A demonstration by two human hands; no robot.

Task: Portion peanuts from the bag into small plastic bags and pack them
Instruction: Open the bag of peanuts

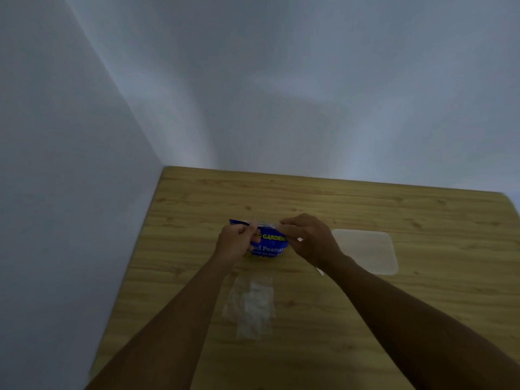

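Observation:
A blue peanut bag (268,244) with yellow and white lettering stands on the wooden table (351,209), a little left of its middle. My left hand (235,242) pinches the bag's top edge at its left side. My right hand (308,236) pinches the same top edge at its right side. Both hands cover part of the bag's top. Closer to me, a small stack of clear plastic bags (251,304) lies flat on the table between my forearms. Whether the peanut bag's top is torn I cannot tell.
A pale translucent rectangular tray or lid (368,250) lies flat to the right of my right hand. Plain walls meet in a corner behind the table's far left. The table's left edge runs along the left wall.

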